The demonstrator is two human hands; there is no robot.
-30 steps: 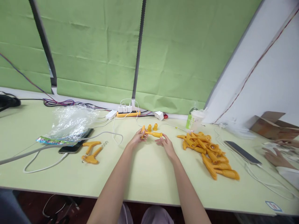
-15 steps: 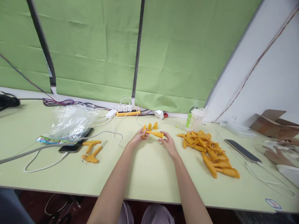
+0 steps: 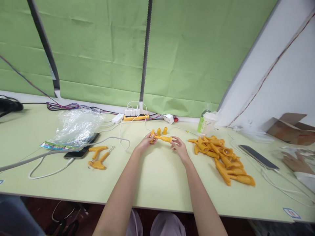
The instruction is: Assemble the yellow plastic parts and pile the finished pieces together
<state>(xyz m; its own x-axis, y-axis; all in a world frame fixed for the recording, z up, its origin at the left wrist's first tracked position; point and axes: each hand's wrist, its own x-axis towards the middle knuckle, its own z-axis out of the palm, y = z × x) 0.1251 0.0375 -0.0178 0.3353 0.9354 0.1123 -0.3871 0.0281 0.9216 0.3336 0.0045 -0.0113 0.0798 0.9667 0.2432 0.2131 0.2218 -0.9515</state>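
Note:
Over the table's middle, a yellow corkscrew (image 3: 164, 139) lies level between my two hands. My left hand (image 3: 147, 141) is closed around its T-shaped handle. At the other end, the fingers of my right hand (image 3: 179, 148) pinch the rim of the wide yellow sleeve that covers the screw. Just behind stand two small yellow caps (image 3: 164, 130). To the left, two yellow T-handled corkscrews (image 3: 98, 160) lie with bare metal spirals showing. A heap of yellow corkscrews in sleeves (image 3: 222, 157) is on the right.
A clear plastic bag (image 3: 76, 126) partly covers a phone (image 3: 78, 153) at left, with cables around. A power strip (image 3: 136, 117) runs along the back. At right are a cup (image 3: 209, 123), another phone (image 3: 258, 157), a cardboard box (image 3: 287, 131) and another person's hand (image 3: 296, 162).
Both hands stay on the corkscrew, with the right-hand fingers shifting slightly at the sleeve end. The view has moved a little. At far right, the other person's hands have shifted.

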